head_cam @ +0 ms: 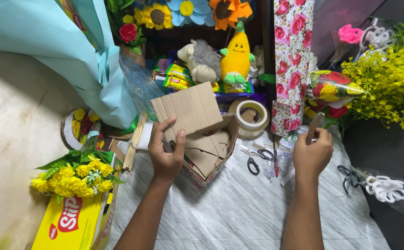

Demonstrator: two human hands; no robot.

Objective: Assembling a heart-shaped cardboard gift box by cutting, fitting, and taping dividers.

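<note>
Grey floor (pixel 239 217), left hand (pixel 166 153) gripping cardboard sheet (pixel 188 110), right hand (pixel 312 155) pinching half-hidden strip (pixel 314 126)

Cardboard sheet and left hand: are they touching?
Touching. The head view shows the left hand pinching the lower edge of the cardboard sheet, thumb on its front, above the heart-shaped box.

A grey-veined marble floor (pixel 239 213) fills the 6 o'clock area, meeting a pale, mottled cream floor patch (pixel 12 139) at 9 o'clock, where bright light falls from the upper left. At 12 o'clock, dark wooden furniture (pixel 183 34) backs a row of large paper flowers (pixel 188 9). A dark surface (pixel 387 148) runs down the 3 o'clock side. Light is soft and even elsewhere, with faint shadows.
</note>
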